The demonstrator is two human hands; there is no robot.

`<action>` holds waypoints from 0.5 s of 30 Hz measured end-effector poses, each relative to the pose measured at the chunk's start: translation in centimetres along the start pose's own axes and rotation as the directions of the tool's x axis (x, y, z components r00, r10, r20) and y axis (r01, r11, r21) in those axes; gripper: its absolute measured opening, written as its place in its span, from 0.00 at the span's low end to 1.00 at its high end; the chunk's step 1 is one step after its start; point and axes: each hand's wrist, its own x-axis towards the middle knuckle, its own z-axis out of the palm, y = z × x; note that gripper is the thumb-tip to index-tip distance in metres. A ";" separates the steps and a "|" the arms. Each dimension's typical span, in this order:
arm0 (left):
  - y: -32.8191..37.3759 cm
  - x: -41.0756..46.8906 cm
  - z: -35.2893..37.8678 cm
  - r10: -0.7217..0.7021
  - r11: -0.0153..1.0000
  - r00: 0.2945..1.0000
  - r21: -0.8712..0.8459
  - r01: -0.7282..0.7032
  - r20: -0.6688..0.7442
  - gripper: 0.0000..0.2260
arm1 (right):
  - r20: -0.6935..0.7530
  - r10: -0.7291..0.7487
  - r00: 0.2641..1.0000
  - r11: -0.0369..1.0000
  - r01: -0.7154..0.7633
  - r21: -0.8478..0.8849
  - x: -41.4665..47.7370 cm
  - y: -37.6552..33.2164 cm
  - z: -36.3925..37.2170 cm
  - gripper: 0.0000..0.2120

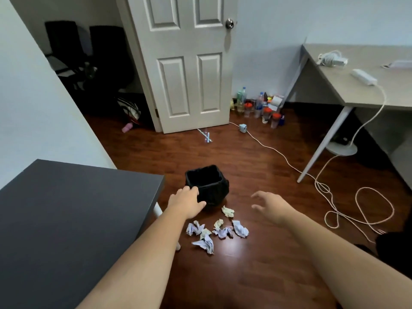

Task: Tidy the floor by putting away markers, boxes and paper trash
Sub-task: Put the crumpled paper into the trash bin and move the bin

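A small black bin (217,190) lined with a black bag stands on the wooden floor in the middle of the view. My left hand (186,202) rests on its near left rim, fingers curled over the edge. My right hand (270,207) hovers to the right of the bin, fingers spread, holding nothing. Several crumpled paper balls (219,231), white, lilac and yellowish, lie on the floor just below both hands. Two markers (206,136) lie crossed near the door.
A dark table (66,208) fills the lower left. A grey desk (356,85) stands at the right, with white cables (334,197) looping over the floor beneath it. Bottles and cups (260,108) cluster by the far wall beside the white door (185,63).
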 end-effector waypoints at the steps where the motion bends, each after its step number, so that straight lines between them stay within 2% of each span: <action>1: 0.2 1.6 -0.3 0.004 1.000 1.000 0.004 -0.004 -0.001 0.21 | 0.011 -0.005 1.000 1.000 0.005 -0.005 1.6 0.2 -0.4 0.18; 5: 0.3 7.3 1.3 -0.031 0.999 0.999 -0.028 0.032 0.022 0.20 | 0.055 -0.030 0.998 1.000 0.030 -0.002 8.9 1.1 -0.4 0.18; 7: 0.0 10.1 3.4 -0.079 0.995 0.994 -0.056 0.083 0.068 0.20 | 0.131 -0.062 0.989 0.998 0.065 -0.021 13.4 1.8 0.9 0.18; 11: -0.8 14.9 9.6 -0.227 0.960 0.956 -0.123 0.252 0.184 0.19 | 0.321 -0.097 0.942 0.986 0.136 -0.101 22.2 3.8 5.2 0.19; 15: -1.9 20.7 18.2 -0.273 0.931 0.922 -0.167 0.325 0.276 0.19 | 0.383 -0.075 0.921 0.985 0.128 -0.116 30.7 6.8 12.1 0.18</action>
